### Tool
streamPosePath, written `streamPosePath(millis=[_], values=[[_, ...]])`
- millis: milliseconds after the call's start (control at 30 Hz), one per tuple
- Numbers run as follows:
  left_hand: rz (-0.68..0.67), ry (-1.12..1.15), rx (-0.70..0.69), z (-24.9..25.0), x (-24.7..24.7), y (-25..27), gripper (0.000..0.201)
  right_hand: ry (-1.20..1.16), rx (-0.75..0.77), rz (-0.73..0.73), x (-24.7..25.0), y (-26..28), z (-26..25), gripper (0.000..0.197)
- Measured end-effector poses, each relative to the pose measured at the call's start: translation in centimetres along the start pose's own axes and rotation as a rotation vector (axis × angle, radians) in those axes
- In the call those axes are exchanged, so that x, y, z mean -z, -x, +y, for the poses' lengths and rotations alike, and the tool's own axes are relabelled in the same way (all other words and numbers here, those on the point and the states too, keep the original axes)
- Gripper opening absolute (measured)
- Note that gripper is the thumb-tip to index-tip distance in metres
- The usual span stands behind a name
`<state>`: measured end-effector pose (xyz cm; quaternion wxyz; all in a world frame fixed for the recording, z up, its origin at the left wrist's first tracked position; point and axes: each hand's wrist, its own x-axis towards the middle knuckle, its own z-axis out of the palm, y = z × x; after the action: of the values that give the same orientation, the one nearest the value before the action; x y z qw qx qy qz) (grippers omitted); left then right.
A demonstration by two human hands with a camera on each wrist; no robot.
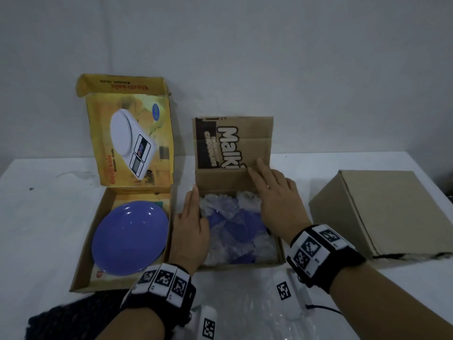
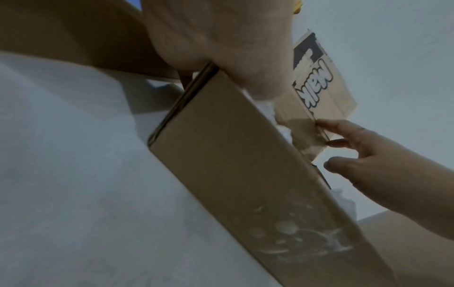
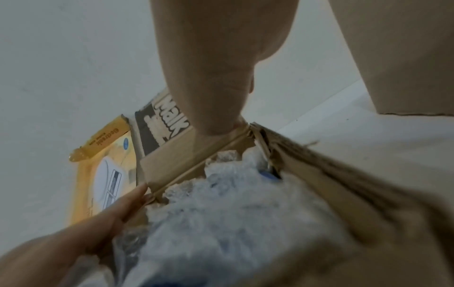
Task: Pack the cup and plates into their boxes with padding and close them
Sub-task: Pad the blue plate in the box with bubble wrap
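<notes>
The brown middle box (image 1: pixel 280 249) stands open with its printed lid (image 1: pixel 255 143) upright. Inside it, bubble wrap (image 1: pixel 220 204) covers a purple plate (image 1: pixel 235 231). My left hand (image 1: pixel 191 224) lies with straight fingers along the box's left wall. My right hand (image 1: pixel 274 192) reaches over the box, straight fingers touching the lid near its fold. On the left, a bare purple plate (image 1: pixel 130 238) sits in the open yellow kitchen-scale box (image 1: pixel 83 253). The right wrist view shows the bubble wrap (image 3: pixel 221 213) and my left hand (image 3: pixel 98 233) at the box's edge. No cup shows.
A closed plain brown box (image 1: pixel 382 209) stands on the white table at the right. A loose sheet of bubble wrap (image 1: pixel 257 315) lies near the table's front edge, and a dark cloth (image 1: pixel 73 317) lies at the lower left. A grey wall rises behind the boxes.
</notes>
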<state>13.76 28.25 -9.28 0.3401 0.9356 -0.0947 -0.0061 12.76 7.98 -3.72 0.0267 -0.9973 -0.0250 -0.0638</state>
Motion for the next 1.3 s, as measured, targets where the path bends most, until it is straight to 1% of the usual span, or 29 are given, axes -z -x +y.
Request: streamPosePath(millis=[67, 167, 233, 333, 367, 433, 500, 533, 600, 633, 667, 700, 767, 800, 833, 900, 967, 1033, 1133, 1233, 1300], values=[[-0.018, -0.001, 0.010, 0.0, 0.0, -0.1, 0.065, 0.014, -0.006, -0.068, -0.1, -0.5, 0.2, 0.072], [-0.047, 0.023, 0.000, 0.1, 0.0, -0.1, 0.062, 0.058, -0.022, -0.244, 0.4, -1.9, 0.3, 0.067], [-0.051, 0.064, -0.011, -0.1, -0.1, -0.3, 0.061, 0.057, -0.020, -0.341, 0.9, -2.5, 0.4, 0.069], [-0.036, 0.106, -0.038, -0.3, -0.2, -0.4, 0.059, -0.029, 0.008, -0.410, 1.4, -2.5, 1.5, 0.076], [-0.032, 0.118, -0.042, -0.3, -0.3, -0.4, 0.059, -0.084, 0.016, -0.412, 1.6, -2.3, 1.9, 0.077], [-0.030, 0.139, -0.037, -0.3, -0.3, -0.4, 0.059, -0.248, 0.022, -0.370, 2.0, -1.6, 2.4, 0.074], [-0.030, 0.149, -0.026, -0.2, -0.2, -0.4, 0.060, -0.405, 0.006, -0.256, 2.1, -0.3, 2.7, 0.063], [-0.033, 0.156, -0.022, -0.2, -0.1, -0.4, 0.060, -0.435, -0.001, -0.176, 2.2, 0.5, 2.6, 0.056], [-0.051, 0.185, -0.021, -0.2, 0.0, -0.3, 0.060, -0.396, 0.015, -0.029, 2.1, 1.8, 2.2, 0.039], [-0.065, 0.201, -0.024, -0.3, 0.1, -0.3, 0.060, -0.357, 0.019, 0.004, 2.2, 2.4, 1.9, 0.032], [-0.077, 0.212, -0.028, -0.3, 0.2, -0.2, 0.060, -0.317, 0.029, -0.023, 2.6, 3.1, 1.5, 0.028], [-0.087, 0.220, -0.031, -0.2, 0.2, -0.1, 0.060, -0.269, 0.057, -0.121, 2.8, 3.8, 1.1, 0.027], [-0.102, 0.225, -0.024, -0.1, 0.3, 0.1, 0.060, -0.105, 0.148, -0.389, 2.8, 4.8, 0.4, 0.028], [-0.101, 0.222, -0.019, 0.0, 0.3, 0.2, 0.060, -0.010, 0.189, -0.468, 2.8, 5.2, 0.1, 0.027], [-0.095, 0.218, -0.016, 0.1, 0.2, 0.2, 0.060, 0.075, 0.216, -0.512, 2.5, 5.4, -0.2, 0.026], [-0.086, 0.215, -0.014, 0.1, 0.1, 0.1, 0.061, 0.214, 0.234, -0.536, 2.0, 5.6, -0.6, 0.029], [-0.091, 0.210, -0.018, 0.1, 0.0, 0.1, 0.061, 0.323, 0.218, -0.540, 2.0, 5.7, -1.0, 0.034], [-0.095, 0.198, -0.016, 0.1, -0.1, 0.2, 0.062, 0.382, 0.185, -0.549, 2.4, 5.6, -1.6, 0.033], [-0.089, 0.196, -0.014, 0.1, -0.1, 0.3, 0.062, 0.394, 0.130, -0.586, 2.8, 5.4, -2.1, 0.033], [-0.076, 0.194, -0.031, 0.1, -0.2, 0.4, 0.062, 0.355, 0.099, -0.554, 2.3, 4.9, -1.7, 0.034], [-0.067, 0.196, -0.045, -0.1, -0.3, 0.3, 0.062, 0.325, 0.107, -0.545, 1.9, 4.7, -1.6, 0.040]])
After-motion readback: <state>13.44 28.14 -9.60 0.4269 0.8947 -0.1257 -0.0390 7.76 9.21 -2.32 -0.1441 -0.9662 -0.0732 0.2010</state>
